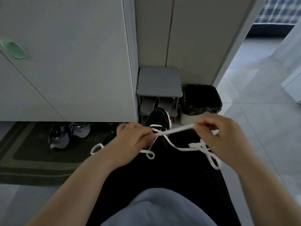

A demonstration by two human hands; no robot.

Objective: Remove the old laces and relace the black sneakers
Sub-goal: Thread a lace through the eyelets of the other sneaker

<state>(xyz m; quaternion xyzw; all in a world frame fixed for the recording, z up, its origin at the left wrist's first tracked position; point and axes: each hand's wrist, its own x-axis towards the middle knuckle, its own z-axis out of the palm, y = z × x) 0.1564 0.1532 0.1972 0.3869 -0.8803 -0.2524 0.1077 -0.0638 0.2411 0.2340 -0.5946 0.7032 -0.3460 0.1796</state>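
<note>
Pinching white lace (175, 130) over black sneaker (156, 116).

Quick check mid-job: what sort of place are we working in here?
Most likely a home entryway. A small grey shoe rack holding slippers stands against the wall, more shoes sit on a doormat, and a lined bin stands beside the rack.

Near end of black white-soled sneaker (158, 117) lost against black trousers (179, 176). Right loops of flat white lace (175, 130) motion-blurred. Lettering on dark green doormat (32, 160) unreadable; left edge cuts it.
</note>
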